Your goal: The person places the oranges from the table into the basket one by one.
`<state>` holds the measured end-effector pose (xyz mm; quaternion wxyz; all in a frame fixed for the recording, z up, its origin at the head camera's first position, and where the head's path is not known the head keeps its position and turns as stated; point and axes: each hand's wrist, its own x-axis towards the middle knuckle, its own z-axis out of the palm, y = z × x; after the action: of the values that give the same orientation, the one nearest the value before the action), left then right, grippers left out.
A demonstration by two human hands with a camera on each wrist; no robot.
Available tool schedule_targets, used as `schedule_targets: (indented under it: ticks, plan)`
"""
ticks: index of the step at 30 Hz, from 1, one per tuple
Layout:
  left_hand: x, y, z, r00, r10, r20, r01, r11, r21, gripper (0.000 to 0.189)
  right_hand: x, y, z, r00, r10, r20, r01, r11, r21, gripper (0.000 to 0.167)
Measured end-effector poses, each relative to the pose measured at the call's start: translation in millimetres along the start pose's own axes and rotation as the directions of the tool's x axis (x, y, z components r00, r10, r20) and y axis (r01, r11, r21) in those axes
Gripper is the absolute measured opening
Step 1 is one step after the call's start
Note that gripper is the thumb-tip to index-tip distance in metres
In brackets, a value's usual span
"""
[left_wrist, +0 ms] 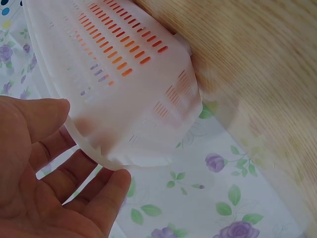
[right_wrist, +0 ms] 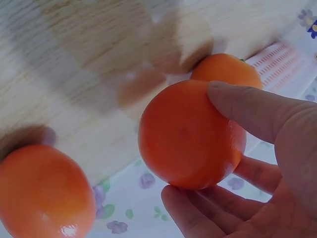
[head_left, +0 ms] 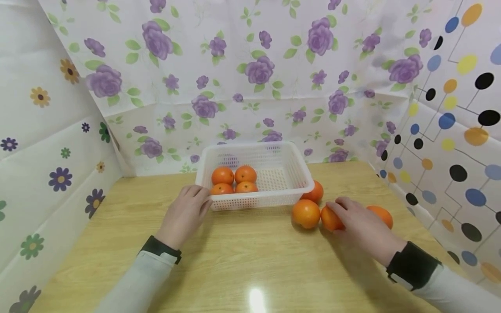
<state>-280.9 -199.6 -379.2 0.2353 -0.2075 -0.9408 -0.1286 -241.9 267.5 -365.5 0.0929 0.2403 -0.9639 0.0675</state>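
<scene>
A white plastic basket (head_left: 270,198) with slotted walls stands at the back of the table, several oranges (head_left: 245,174) grouped in its left half. My left hand (head_left: 187,213) grips the rim at its front left corner; in the left wrist view the thumb (left_wrist: 47,116) lies by the rim and fingertips show dimly through the wall. Right of the basket, my right hand (head_left: 362,224) holds an orange (right_wrist: 190,136) between thumb and fingers. Beside that fruit sits another orange (head_left: 306,214), with one more (head_left: 314,192) behind it at the basket's right corner.
Farther right, partly behind my right hand, lies an orange (head_left: 381,216). The wooden table (head_left: 250,252) meets a flowered sheet (head_left: 235,87) at the back. A dotted sheet (head_left: 450,143) hangs along the right, and another flowered sheet (head_left: 51,143) along the left.
</scene>
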Motion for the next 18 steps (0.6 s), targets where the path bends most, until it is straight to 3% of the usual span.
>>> schedule_targets:
  ticks: [18]
  plan:
    - [-0.3, -1.2, -2.4, 1.000, 0.002, -0.007, -0.002, 1.000, -0.001, 0.025, 7.7, -5, -22, 1.000, -0.008, 0.004, 0.009, 0.998, -0.055, 0.070]
